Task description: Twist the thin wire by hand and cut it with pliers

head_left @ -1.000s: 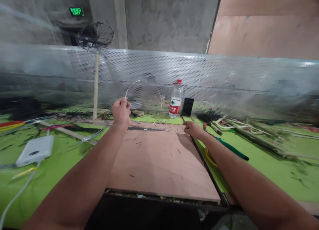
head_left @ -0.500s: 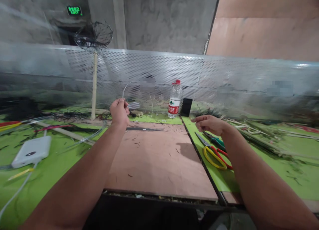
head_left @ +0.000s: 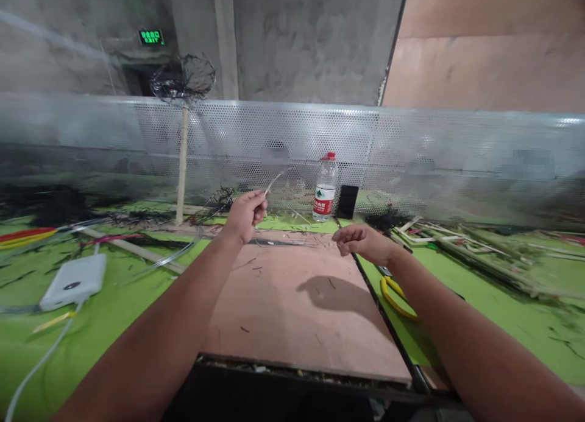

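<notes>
A thin, pale, flexible strip [head_left: 273,182] is pinched in my left hand [head_left: 249,214], above the far part of the wooden board [head_left: 283,300]. The strip rises from the fingertips and bends over to the right; its far end fades against the perforated metal screen. My right hand [head_left: 361,242] hovers over the board's right edge, its fingers loosely bent with a gap between them and nothing visible in them. Under my right forearm lie scissors with a yellow handle loop [head_left: 397,299], mostly covered by the arm.
A red-capped water bottle [head_left: 324,193] and a black phone [head_left: 348,201] stand by the perforated screen [head_left: 402,148]. Left are a white power bank [head_left: 75,281] with a cable and an upright pole [head_left: 183,166] topped by tangled black wire. Plant stalks [head_left: 484,260] lie right.
My left hand has moved right and slightly lower with the strip, which now leans right. My right hand has moved left from beside the phone to over the board. The view has shifted slightly.
</notes>
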Motion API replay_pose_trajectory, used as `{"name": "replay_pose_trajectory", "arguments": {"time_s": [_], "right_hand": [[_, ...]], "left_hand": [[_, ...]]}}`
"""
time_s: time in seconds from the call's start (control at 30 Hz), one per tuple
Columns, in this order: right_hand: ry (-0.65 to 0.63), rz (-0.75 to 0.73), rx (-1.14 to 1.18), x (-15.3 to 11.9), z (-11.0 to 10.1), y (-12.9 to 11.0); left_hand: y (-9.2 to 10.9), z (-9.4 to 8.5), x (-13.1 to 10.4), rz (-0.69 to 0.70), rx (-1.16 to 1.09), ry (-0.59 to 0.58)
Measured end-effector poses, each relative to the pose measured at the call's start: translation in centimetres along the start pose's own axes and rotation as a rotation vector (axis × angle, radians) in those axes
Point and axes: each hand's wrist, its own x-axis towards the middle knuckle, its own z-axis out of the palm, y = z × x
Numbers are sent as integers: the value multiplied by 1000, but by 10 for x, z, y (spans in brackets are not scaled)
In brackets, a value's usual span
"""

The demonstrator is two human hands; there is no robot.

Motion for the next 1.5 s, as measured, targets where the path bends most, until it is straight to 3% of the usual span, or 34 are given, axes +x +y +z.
{"name": "replay_pose_trajectory", "arguments": {"time_s": [0.33,0.53,0.77,0.9,1.0,1.2,1.5], "right_hand": [[-103,32,-34,1,0,11],[-101,-39,-174,-3,5,-5],[-96,-224,37,-4,50,-28],[-121,-169,145,-2,81,-26],[26,-136,161,-2,88,-26],[491,-286,304,-2,67,-34],[484,-274,366,0,68,-30]], "left_hand": [[1,6,-6,-13,22,-101],[-2,13,-10,89,164,-118],[-1,49,-42,160,475,-194],[-6,61,-52,161,496,-237],[-8,61,-52,105,433,-258],[-6,57,-48,95,435,-264],[-19,65,-55,36,515,-383]]}}
